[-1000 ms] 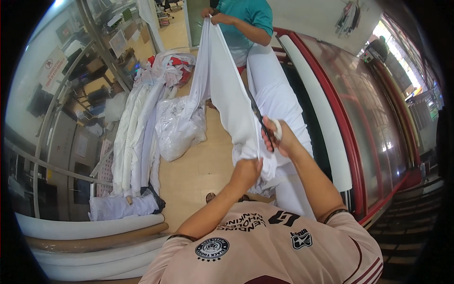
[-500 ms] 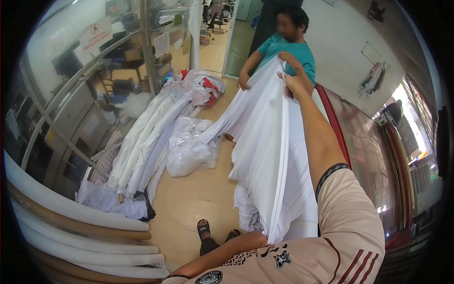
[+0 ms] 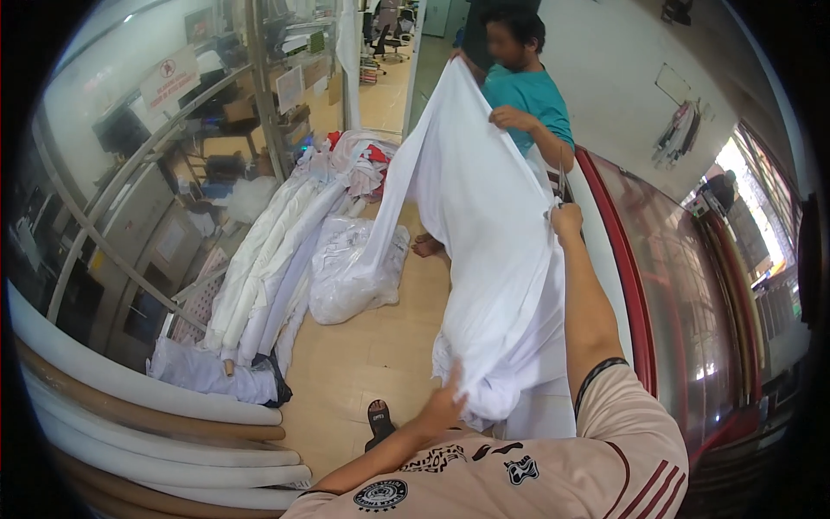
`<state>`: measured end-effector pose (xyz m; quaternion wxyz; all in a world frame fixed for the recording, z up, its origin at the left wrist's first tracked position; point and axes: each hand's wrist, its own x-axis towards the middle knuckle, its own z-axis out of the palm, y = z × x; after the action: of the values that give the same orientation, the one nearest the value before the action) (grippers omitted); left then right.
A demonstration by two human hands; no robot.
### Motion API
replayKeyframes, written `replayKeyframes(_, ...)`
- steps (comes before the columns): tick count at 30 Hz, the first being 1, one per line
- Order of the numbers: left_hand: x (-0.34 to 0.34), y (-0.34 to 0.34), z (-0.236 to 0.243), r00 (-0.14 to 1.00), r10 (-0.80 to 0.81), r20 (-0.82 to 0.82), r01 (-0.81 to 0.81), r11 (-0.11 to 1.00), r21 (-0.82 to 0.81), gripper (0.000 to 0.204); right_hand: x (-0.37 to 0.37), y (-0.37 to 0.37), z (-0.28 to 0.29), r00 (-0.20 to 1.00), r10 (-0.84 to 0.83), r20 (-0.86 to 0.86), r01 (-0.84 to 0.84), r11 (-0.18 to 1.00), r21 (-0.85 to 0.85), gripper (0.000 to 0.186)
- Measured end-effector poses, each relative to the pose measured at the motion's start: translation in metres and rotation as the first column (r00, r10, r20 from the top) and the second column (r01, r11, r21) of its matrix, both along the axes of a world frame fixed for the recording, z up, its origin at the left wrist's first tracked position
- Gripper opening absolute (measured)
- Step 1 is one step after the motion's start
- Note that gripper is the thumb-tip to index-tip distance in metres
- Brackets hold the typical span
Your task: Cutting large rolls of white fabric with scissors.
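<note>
- At centre, held up and hanging in a long slope: a white cloth (image 3: 484, 199), highest at the far end, bunched in loose folds at the near end.
- Partway along the cloth's right edge: the right hand (image 3: 566, 222), reaching well forward and closed round scissors (image 3: 562, 183), with thin dark blades pointing up and away just beside that edge.
- At the near end of the cloth, on the left side: the left hand (image 3: 443, 408), blurred and up against the folds; cannot tell whether clamped on fabric or loose.
- Just behind the far end of the cloth: a teal-shirted co-worker (image 3: 538, 104), with 1 raised hand (image 3: 512, 119) at the upper right edge.
- Close by the cloth's left edge, low down: a bare foot (image 3: 425, 246).
- Left of the cloth: a see-through plastic bag (image 3: 346, 294), with a narrow tail of white fabric hanging down to it.
- Farther left of the cloth: white rolls (image 3: 268, 251), with a red and white fabric heap (image 3: 372, 169) at their far end.
- Between cloth and rolls: room for moving on a tan floor (image 3: 354, 363), narrowed by the bag, wider toward the near end.
- Right of the cloth: tighter room, with a red-framed panel (image 3: 618, 268) running alongside.
</note>
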<state>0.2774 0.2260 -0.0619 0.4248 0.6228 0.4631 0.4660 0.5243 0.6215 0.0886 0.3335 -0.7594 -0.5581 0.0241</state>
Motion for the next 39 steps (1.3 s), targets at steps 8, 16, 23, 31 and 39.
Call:
replayKeyframes(8, -0.024, 0.145, 0.049, 0.98, 0.15, 0.133, -0.1, 0.941, -0.322, 0.029, -0.039, -0.144, 0.025, 0.744, 0.375, -0.553, -0.265, 0.925, 0.271, 0.024)
replayKeyframes(16, 0.039, 0.218, 0.139, 0.972, 0.018, -0.232, -0.039, 0.996, -0.085, 0.059, -0.081, -0.301, -0.002, 0.778, 0.34, -0.528, -0.32, 0.938, 0.133, 0.026)
replayKeyframes(23, 0.039, 0.152, 0.118, 0.956, -0.032, -0.293, 0.019, 0.999, -0.046, 0.05, -0.062, -0.357, -0.04, 0.563, 0.397, -0.725, -0.42, 0.893, 0.163, 0.025)
replayKeyframes(31, 0.031, 0.129, 0.098, 0.886, 0.066, -0.458, 0.0, 0.99, 0.143, 0.042, -0.019, -0.386, 0.02, 0.681, 0.365, -0.635, -0.5, 0.865, -0.038, 0.023)
replayKeyframes(39, 0.045, 0.109, 0.076, 0.737, 0.068, -0.673, 0.144, 0.957, 0.254, 0.012, -0.035, -0.383, -0.001, 0.208, -0.059, -0.976, -0.656, 0.732, -0.184, 0.018)
